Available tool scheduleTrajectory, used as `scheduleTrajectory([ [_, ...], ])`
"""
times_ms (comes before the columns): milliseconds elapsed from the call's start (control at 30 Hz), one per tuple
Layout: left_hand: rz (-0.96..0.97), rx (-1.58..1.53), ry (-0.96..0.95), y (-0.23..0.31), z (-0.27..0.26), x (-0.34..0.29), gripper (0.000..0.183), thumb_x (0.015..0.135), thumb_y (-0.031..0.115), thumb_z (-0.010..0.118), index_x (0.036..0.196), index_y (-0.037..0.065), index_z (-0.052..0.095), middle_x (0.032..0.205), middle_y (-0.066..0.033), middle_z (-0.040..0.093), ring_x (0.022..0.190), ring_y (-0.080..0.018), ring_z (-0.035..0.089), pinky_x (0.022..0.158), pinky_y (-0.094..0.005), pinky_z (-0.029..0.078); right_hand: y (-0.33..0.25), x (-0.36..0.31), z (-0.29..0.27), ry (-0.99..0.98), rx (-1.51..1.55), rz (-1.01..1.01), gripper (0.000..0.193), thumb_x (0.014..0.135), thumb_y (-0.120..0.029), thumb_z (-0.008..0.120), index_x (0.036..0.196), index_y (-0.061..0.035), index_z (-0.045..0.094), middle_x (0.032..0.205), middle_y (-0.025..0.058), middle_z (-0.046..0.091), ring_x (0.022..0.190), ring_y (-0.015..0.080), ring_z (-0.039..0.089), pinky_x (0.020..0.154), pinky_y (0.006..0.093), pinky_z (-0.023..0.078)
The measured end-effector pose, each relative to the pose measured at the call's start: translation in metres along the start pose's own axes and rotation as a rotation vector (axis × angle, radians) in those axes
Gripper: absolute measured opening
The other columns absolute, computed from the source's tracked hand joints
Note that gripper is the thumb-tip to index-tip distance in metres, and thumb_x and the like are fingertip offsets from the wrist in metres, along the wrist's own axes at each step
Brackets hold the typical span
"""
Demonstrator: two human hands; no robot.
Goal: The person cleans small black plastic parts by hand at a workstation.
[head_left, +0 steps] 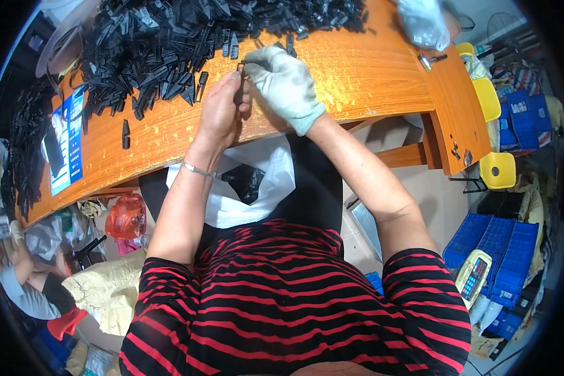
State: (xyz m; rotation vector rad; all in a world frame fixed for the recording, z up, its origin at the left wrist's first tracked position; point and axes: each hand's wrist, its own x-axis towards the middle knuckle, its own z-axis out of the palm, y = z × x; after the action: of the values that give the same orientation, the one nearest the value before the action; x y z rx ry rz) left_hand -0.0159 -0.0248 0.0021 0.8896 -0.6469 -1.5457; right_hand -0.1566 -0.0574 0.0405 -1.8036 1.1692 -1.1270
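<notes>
My bare left hand [220, 108], with a bracelet at the wrist, is closed, thumb up, around a small dark piece [240, 66] that is mostly hidden by the fingers. Against its upper end, my right hand [283, 83], in a pale work glove, presses its thumb and forefinger in a pinch. Both hands are over the near edge of the wooden table [357, 75]. Just beyond them lie a few black plastic pieces [230, 46], and a single black piece [126, 134] lies to the left. A large heap of similar black pieces [163, 44] covers the far left.
An open white bag [222, 210] with black pieces inside rests on my lap. A blue printed sheet [75, 141] lies on the table's left. Yellow stools [497, 170] and blue crates [507, 244] stand at right. Another person's arm [22, 260] shows at far left.
</notes>
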Motion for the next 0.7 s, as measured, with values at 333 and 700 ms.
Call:
scheduleTrajectory([
  [333, 0.045, 0.085, -0.073, 0.004, -0.001, -0.002, 0.018, 0.108, 0.022, 0.048, 0.104, 0.006, 0.054, 0.078, 0.0036, 0.048, 0.063, -0.0052, 0.041, 0.054, -0.0198, 0.036, 0.002, 0.001, 0.002, -0.005, -0.199, -0.107, 0.025, 0.093, -0.02, 0.07, 0.113, -0.0042, 0.071, 0.105, 0.0157, 0.073, 0.095, 0.0288, 0.072, 0.084, 0.0347, 0.056],
  [700, 0.099, 0.121, 0.009, -0.011, -0.011, 0.001, 0.031, 0.108, 0.021, 0.046, 0.08, 0.011, 0.05, 0.064, 0.0081, 0.038, 0.053, -0.004, 0.029, 0.046, -0.0214, 0.025, 0.009, 0.004, 0.005, -0.211, -0.68, -0.316, 0.019, 0.093, -0.021, 0.062, 0.097, -0.0028, 0.065, 0.085, 0.0213, 0.07, 0.081, 0.0395, 0.07, 0.071, 0.0463, 0.056],
])
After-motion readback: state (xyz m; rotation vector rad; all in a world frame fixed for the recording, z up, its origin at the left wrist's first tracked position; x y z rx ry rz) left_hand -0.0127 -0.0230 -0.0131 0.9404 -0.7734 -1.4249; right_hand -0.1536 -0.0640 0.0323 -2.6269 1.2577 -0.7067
